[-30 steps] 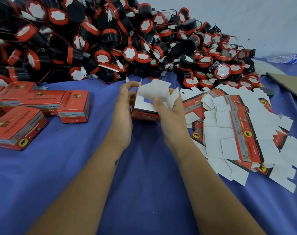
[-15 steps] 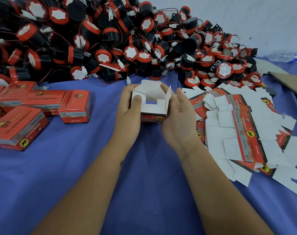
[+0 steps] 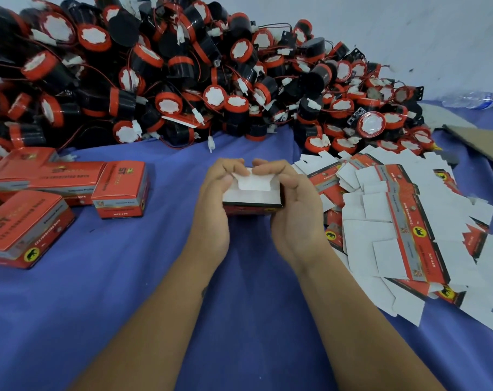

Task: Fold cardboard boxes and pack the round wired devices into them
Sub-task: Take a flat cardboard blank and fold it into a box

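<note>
Head view: small red box at centre, just above the blue worktop, white flaps folded over its open top. Left hand and right hand curl round its sides, fingertips pressing the flaps. Four or so folded boxes sit left; flat blanks fan out right; round wired devices heap behind, uncountable.

Two bare forearms reach in from the bottom edge, with no sleeves, gloves, watch or rings showing. The left hand and right hand have short, unpainted nails. A small dark mark, too small to make out, sits on the inner left forearm.
</note>
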The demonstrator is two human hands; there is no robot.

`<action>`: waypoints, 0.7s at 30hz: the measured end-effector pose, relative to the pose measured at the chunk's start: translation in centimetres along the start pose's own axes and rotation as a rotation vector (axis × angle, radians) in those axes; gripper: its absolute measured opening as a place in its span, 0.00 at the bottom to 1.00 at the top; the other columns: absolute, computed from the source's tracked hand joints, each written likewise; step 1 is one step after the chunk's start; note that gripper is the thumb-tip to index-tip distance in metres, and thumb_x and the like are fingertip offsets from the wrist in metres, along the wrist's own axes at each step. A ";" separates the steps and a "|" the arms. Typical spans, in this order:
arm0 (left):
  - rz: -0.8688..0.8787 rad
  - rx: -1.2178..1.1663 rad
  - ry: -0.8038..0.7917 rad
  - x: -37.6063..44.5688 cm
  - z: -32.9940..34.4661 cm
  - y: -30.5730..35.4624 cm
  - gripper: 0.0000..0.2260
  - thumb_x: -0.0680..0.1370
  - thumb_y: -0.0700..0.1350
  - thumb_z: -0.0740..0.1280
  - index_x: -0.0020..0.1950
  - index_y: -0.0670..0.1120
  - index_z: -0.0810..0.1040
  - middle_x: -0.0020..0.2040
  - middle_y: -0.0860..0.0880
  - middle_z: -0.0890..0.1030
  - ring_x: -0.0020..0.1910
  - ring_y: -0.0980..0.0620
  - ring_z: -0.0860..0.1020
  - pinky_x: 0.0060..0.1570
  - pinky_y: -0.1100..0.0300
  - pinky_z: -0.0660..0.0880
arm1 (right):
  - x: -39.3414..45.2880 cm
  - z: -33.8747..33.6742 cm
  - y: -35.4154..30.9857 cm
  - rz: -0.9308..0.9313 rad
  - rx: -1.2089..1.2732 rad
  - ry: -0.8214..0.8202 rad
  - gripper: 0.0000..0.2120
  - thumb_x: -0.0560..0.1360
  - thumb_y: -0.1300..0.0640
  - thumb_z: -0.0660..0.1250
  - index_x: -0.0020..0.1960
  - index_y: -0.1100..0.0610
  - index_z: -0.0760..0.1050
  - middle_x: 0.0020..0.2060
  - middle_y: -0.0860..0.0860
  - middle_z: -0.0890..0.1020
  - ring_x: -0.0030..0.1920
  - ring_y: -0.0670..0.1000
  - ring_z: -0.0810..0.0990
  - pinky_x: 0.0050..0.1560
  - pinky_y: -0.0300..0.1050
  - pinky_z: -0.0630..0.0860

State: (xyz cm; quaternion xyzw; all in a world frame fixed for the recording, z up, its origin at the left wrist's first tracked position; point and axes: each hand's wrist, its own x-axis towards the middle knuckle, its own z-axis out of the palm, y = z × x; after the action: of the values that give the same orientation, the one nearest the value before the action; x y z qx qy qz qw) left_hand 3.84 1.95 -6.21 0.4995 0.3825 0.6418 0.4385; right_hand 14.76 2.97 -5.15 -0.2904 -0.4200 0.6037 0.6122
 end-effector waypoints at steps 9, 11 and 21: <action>0.015 0.149 0.092 0.3 0.1 -0.4 0.24 0.79 0.35 0.61 0.66 0.62 0.68 0.56 0.55 0.76 0.47 0.66 0.78 0.41 0.71 0.75 | 0.2 0.2 0.9 -0.114 -0.450 0.168 0.22 0.76 0.68 0.61 0.61 0.45 0.73 0.51 0.47 0.80 0.51 0.47 0.80 0.52 0.42 0.79; 0.010 0.141 0.110 0.4 0.0 -0.3 0.23 0.79 0.35 0.62 0.67 0.60 0.70 0.57 0.56 0.76 0.48 0.65 0.78 0.43 0.71 0.75 | 0.1 0.2 1.1 -0.113 -0.452 0.162 0.19 0.76 0.67 0.62 0.59 0.46 0.74 0.50 0.44 0.80 0.50 0.44 0.79 0.48 0.37 0.77; -0.054 0.265 0.088 1.3 -0.3 -0.3 0.24 0.79 0.53 0.55 0.76 0.58 0.62 0.70 0.59 0.65 0.74 0.56 0.59 0.67 0.59 0.60 | 0.0 1.2 0.1 0.040 -0.500 0.264 0.15 0.76 0.41 0.55 0.57 0.39 0.77 0.63 0.50 0.74 0.65 0.52 0.72 0.68 0.61 0.69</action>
State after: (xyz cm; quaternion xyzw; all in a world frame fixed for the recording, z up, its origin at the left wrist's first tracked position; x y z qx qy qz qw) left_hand 3.50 3.24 -6.18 0.5139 0.4961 0.5949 0.3685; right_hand 13.65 2.79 -4.61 -0.5168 -0.4665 0.4504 0.5590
